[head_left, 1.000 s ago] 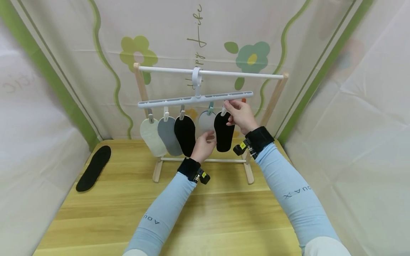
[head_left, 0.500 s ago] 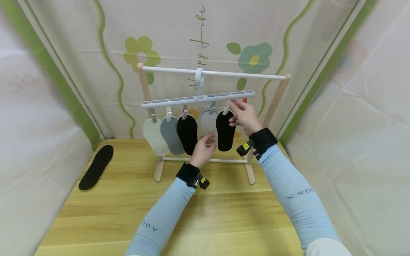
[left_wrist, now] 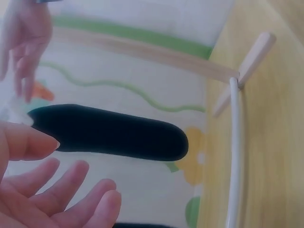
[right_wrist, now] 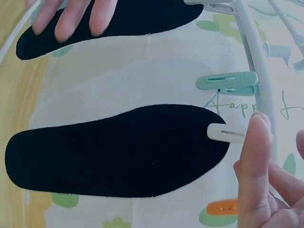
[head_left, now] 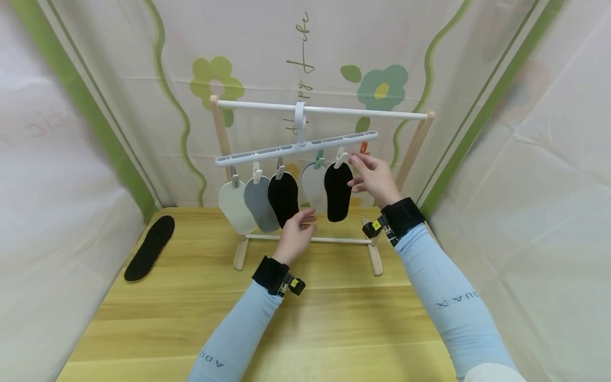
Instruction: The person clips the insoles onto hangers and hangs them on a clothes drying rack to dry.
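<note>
A white clip (head_left: 341, 158) on the light grey hanger (head_left: 258, 155) holds a black insole (head_left: 338, 196) by its top. My right hand (head_left: 377, 179) is just right of that clip, its fingers loosely bent and holding nothing. In the right wrist view a fingertip is close to the white clip (right_wrist: 222, 132); whether it touches cannot be told. Lower and to the left, my left hand (head_left: 297, 236) has relaxed fingers with nothing between them, in front of another hanging black insole (head_left: 284, 197). A pale insole (head_left: 314, 185) hangs from a teal clip (head_left: 319, 159) between the two black ones.
A white insole (head_left: 236, 208) and a grey insole (head_left: 260, 204) hang at the hanger's left. An orange clip (head_left: 365, 147) is at its right end. The hanger hooks onto a rack's white rail (head_left: 363, 112). Another black insole (head_left: 150, 248) lies on the wooden table (head_left: 343, 329).
My right hand has left the white clip and shifted right. My left hand has drawn down and back from the insole. The hanger's right end has risen slightly.
</note>
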`<state>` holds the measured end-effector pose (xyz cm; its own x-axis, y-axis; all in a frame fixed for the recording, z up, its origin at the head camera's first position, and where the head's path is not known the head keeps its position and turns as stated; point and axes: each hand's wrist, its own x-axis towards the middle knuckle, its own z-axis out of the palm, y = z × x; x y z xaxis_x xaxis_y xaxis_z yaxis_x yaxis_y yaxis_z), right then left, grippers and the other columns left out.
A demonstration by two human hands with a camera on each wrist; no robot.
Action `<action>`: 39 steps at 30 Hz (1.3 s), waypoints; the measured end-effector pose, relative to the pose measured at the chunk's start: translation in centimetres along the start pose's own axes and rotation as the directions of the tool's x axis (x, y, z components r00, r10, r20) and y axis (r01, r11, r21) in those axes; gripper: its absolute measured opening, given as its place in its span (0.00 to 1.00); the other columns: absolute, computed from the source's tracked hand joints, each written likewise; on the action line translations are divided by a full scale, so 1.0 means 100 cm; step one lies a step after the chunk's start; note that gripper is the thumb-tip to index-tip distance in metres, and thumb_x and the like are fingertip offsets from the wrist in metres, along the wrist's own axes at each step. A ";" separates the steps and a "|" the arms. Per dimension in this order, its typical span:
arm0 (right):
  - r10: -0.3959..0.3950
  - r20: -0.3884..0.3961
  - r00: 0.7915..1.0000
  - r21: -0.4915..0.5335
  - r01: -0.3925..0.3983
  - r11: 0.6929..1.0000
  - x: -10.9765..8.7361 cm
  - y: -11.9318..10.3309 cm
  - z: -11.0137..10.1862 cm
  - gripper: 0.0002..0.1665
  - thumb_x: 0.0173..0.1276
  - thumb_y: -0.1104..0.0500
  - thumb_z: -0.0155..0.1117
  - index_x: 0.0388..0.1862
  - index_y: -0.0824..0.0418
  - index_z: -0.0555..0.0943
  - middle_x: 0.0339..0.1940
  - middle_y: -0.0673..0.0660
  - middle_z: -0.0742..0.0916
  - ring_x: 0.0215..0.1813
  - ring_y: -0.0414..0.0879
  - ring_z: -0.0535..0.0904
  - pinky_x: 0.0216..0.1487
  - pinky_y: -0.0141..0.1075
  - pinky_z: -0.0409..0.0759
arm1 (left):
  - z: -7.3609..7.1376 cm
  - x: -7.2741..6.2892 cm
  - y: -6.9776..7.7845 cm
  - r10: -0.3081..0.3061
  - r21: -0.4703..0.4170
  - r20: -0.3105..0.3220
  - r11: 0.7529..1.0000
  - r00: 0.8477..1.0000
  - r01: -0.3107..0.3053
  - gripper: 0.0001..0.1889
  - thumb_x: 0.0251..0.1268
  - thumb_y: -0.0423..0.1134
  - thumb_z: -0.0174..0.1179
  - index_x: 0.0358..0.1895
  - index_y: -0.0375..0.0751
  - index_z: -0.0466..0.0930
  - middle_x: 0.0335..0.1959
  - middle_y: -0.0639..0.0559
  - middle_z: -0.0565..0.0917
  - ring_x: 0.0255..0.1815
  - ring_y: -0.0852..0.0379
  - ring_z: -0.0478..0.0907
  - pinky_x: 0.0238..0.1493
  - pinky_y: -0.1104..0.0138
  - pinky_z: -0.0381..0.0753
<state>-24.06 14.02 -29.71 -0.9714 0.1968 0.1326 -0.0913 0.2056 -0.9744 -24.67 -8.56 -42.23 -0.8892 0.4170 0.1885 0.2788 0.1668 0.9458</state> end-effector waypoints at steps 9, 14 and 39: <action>0.002 -0.018 1.000 0.045 -0.001 0.999 -0.014 0.009 -0.011 0.33 0.75 0.46 0.58 0.72 0.61 0.70 0.66 0.62 0.78 0.30 0.47 0.84 0.31 0.33 0.84 | -0.015 -0.029 -0.011 0.013 -0.009 -0.019 1.000 1.000 -0.013 0.20 0.72 0.28 0.55 0.65 0.33 0.73 0.54 0.39 0.81 0.57 0.45 0.78 0.58 0.56 0.77; -0.015 0.001 1.000 0.020 0.015 1.000 -0.028 0.020 -0.016 0.30 0.76 0.48 0.57 0.70 0.62 0.72 0.64 0.62 0.79 0.31 0.47 0.84 0.32 0.35 0.84 | -0.028 -0.047 -0.030 0.060 0.019 -0.053 0.998 0.997 -0.059 0.19 0.70 0.25 0.55 0.62 0.30 0.75 0.50 0.36 0.82 0.54 0.42 0.79 0.56 0.52 0.77; 0.030 -0.101 0.994 -0.107 -0.041 0.993 -0.129 0.114 0.000 0.28 0.77 0.48 0.56 0.68 0.64 0.74 0.59 0.68 0.80 0.35 0.54 0.85 0.33 0.40 0.85 | -0.179 -0.118 -0.080 -0.121 0.168 -0.187 0.974 0.975 0.153 0.16 0.77 0.37 0.53 0.61 0.37 0.77 0.53 0.40 0.83 0.51 0.46 0.81 0.46 0.77 0.76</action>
<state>-12.56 13.79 -42.50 -0.9468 0.2983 0.1212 -0.0279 0.2990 -0.9538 -22.92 -30.81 -47.28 -0.9684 0.2192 0.1192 0.1966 0.3761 0.9055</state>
